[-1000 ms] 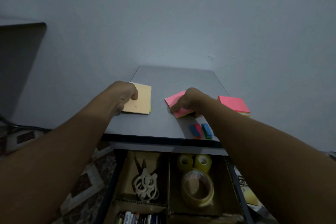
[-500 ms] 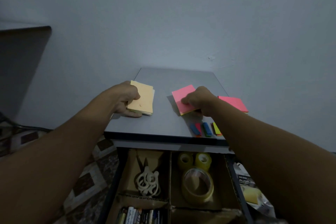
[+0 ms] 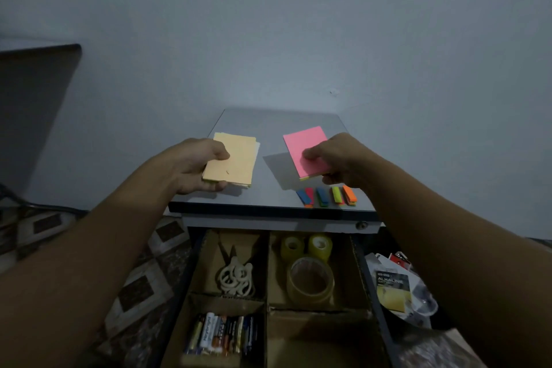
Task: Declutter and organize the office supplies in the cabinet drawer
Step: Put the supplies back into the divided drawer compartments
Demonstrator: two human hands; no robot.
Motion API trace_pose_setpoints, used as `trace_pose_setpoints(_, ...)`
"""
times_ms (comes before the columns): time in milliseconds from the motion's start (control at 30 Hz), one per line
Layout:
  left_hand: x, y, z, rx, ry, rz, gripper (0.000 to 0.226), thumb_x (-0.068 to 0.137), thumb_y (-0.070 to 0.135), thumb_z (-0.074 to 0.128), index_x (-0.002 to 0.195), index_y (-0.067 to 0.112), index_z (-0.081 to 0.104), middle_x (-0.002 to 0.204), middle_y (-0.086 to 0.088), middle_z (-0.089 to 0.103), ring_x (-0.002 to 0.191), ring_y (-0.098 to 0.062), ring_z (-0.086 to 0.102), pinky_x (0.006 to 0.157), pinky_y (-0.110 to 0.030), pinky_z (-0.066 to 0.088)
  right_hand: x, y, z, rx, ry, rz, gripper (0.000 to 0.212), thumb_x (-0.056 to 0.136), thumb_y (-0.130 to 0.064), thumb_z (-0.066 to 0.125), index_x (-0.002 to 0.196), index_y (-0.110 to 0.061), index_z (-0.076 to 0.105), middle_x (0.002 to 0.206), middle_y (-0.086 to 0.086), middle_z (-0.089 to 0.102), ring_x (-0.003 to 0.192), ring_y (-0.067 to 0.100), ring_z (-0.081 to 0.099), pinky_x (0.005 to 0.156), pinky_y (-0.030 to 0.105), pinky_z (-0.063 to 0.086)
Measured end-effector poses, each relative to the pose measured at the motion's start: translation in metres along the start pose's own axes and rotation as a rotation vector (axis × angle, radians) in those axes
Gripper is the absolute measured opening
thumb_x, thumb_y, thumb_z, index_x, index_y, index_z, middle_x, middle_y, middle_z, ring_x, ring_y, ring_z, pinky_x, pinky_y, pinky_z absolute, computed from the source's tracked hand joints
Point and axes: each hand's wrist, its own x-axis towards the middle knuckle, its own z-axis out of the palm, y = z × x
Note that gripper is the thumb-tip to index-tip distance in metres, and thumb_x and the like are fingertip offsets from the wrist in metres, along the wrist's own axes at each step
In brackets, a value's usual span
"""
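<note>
My left hand (image 3: 194,166) grips a pale orange sticky-note pad (image 3: 236,160) by its left edge, thumb on top, lifted just above the grey cabinet top (image 3: 268,188). My right hand (image 3: 337,158) pinches a pink sticky-note pad (image 3: 304,143) at its near right corner, also raised off the top. Coloured index tabs (image 3: 327,196) lie in a row near the front edge. Below, the open drawer (image 3: 265,308) has cardboard dividers holding scissors (image 3: 236,275), tape rolls (image 3: 309,266) and batteries (image 3: 221,334).
A plastic bag with a battery pack (image 3: 394,290) lies on the floor right of the drawer. The near right drawer compartment (image 3: 319,340) holds nothing visible. A wall stands close behind the cabinet. A dark desk edge (image 3: 38,54) is at the far left.
Both hands have lifted their pads off the cabinet top and drawn them slightly nearer. More index tabs show now that my right hand has risen. The second pink pad at the right is hidden.
</note>
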Motion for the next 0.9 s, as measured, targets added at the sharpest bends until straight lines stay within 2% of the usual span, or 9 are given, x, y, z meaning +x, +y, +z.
trace_pose_setpoints(200,-0.033,-0.019,0.020,0.097,-0.056,0.071,0.009,0.096,0.006,0.056,0.104,0.005,0.059,0.074,-0.011,0.070,0.065,-0.022,0.066,0.044,-0.027,0.051,-0.031,0.014,-0.016,-0.037,-0.001,-0.038,0.027,0.088,-0.019,0.072,0.102,-0.002,0.056,0.098,0.020,0.065,0.066,0.025,0.057,0.042,0.023,0.043)
trace_pose_setpoints(267,-0.043,-0.028,0.026,0.156,-0.114,0.085,0.011,0.096,0.007,0.056,0.106,0.005,0.060,0.073,-0.010,0.070,0.063,-0.021,0.065,0.043,-0.027,0.050,-0.040,0.021,-0.020,0.001,-0.004,-0.058,0.029,0.086,-0.019,0.073,0.104,-0.002,0.057,0.097,0.019,0.067,0.067,0.026,0.058,0.047,0.026,0.043)
trace_pose_setpoints(367,-0.056,-0.045,0.034,0.279,-0.284,0.098,0.021,0.098,0.007,0.053,0.117,0.011,0.059,0.080,-0.010,0.070,0.068,-0.022,0.065,0.042,-0.028,0.050,-0.051,0.036,-0.025,0.045,-0.004,-0.075,0.033,0.084,-0.019,0.074,0.109,-0.003,0.059,0.100,0.018,0.070,0.071,0.025,0.062,0.047,0.027,0.045)
trace_pose_setpoints(500,-0.067,-0.072,0.050,0.471,-0.491,0.099,0.025,0.099,0.011,0.055,0.123,0.018,0.052,0.101,-0.016,0.070,0.081,-0.027,0.069,0.051,-0.032,0.053,-0.066,0.056,-0.028,0.021,-0.012,-0.076,0.032,0.083,-0.025,0.075,0.104,-0.008,0.059,0.096,0.016,0.070,0.077,0.030,0.064,0.057,0.036,0.047)
trace_pose_setpoints(567,-0.070,-0.086,0.061,0.571,-0.582,0.079,0.027,0.100,0.014,0.056,0.125,0.021,0.048,0.108,-0.014,0.070,0.087,-0.025,0.071,0.055,-0.031,0.056,-0.072,0.063,-0.028,0.025,-0.028,-0.075,0.027,0.086,-0.023,0.073,0.105,-0.009,0.059,0.098,0.014,0.070,0.080,0.027,0.065,0.057,0.035,0.047)
trace_pose_setpoints(667,-0.074,-0.108,0.082,0.693,-0.660,0.040,0.029,0.100,0.017,0.056,0.126,0.024,0.047,0.113,-0.009,0.068,0.095,-0.024,0.071,0.062,-0.031,0.058,-0.080,0.070,-0.028,0.025,-0.021,-0.073,0.023,0.087,-0.022,0.073,0.100,-0.010,0.059,0.098,0.012,0.070,0.078,0.024,0.064,0.053,0.030,0.045)
trace_pose_setpoints(800,-0.080,-0.131,0.107,0.796,-0.777,0.033,0.029,0.100,0.014,0.054,0.127,0.018,0.046,0.119,-0.014,0.065,0.101,-0.032,0.069,0.068,-0.040,0.059,-0.085,0.077,-0.030,0.022,-0.014,-0.073,0.025,0.086,-0.023,0.074,0.102,-0.011,0.059,0.095,0.012,0.069,0.072,0.022,0.061,0.047,0.027,0.041)
trace_pose_setpoints(900,-0.081,-0.146,0.126,0.877,-0.814,0.032,0.031,0.099,0.013,0.053,0.129,0.017,0.047,0.121,-0.013,0.062,0.094,-0.028,0.068,0.067,-0.039,0.059,-0.088,0.082,-0.032,0.019,-0.012,-0.075,0.028,0.084,-0.025,0.075,0.103,-0.011,0.059,0.093,0.013,0.069,0.070,0.024,0.061,0.050,0.029,0.041)
